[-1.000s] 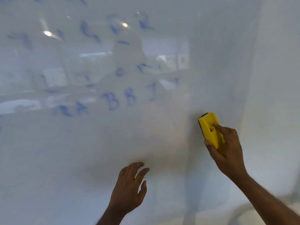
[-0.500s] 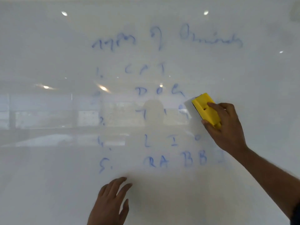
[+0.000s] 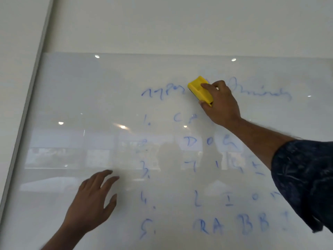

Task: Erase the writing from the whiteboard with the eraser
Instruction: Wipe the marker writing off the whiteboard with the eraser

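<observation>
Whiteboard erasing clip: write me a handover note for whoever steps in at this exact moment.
Right hand: grips the yellow plastic block eraser, pressed on the heading line at the top of the glossy white whiteboard.
Left hand: open, fingers spread, at the board's lower left, holding nothing.
Done: little; the middle of the heading is under the eraser.
Left: the blue handwritten list, rows 1 to 5, faint but all readable, plus both ends of the heading.

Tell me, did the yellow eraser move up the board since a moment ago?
Yes. The eraser sat beside the DOG line half a second ago; now the right hand has it up on the heading line, higher and further left.
</observation>
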